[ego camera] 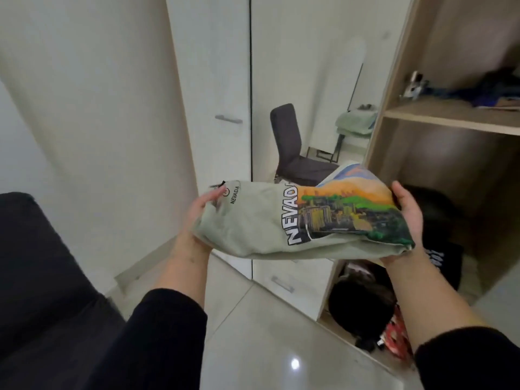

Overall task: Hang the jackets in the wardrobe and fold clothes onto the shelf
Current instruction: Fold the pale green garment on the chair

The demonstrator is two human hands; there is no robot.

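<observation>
A folded pale green T-shirt [253, 220] with a "NEVADA" print and a colourful landscape picture lies across both palms in mid-air. My left hand [201, 209] supports its left end from below. My right hand [408, 209] cups its right end beside the open wardrobe. The wardrobe's wooden shelf [450, 118] is up at the right, above the shirt, with dark clothes [495, 91] lying on it. A black garment [439, 249] sits in the compartment below, behind my right hand.
A closed white wardrobe door [213, 108] with a metal handle stands ahead, next to a mirror door reflecting a dark chair [289, 147]. A dark bag and red items [365, 313] fill the wardrobe bottom. Black furniture [36, 277] is at the left. The floor is glossy tile.
</observation>
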